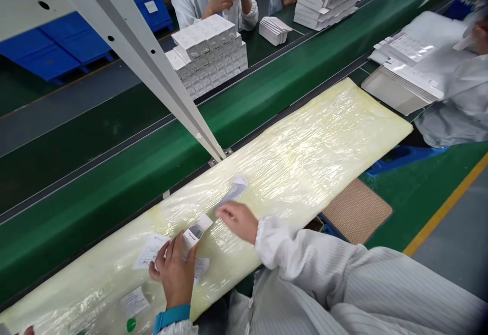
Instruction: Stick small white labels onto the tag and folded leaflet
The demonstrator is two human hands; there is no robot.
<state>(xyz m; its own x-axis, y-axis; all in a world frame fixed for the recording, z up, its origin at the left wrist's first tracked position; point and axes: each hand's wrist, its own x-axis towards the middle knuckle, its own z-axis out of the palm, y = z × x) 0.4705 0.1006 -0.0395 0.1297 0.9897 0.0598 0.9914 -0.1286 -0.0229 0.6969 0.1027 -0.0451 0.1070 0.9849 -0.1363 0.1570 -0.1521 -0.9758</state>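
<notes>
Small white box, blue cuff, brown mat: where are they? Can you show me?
small white box [197,231], head view, on its white end
blue cuff [171,316], head view, on the cuff's middle
brown mat [356,211], head view, on the mat's middle

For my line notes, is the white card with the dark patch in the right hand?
No, that white card stands up from the left hand, while the right hand is beside it over the plastic-wrapped pad.

Left hand [174,271] raised, back upward, fingers curled, blue cuff [171,317] at wrist; right hand [237,221] just beyond it, palm down, fingers loosely extended, white sleeve [292,256] gathered at wrist
</notes>
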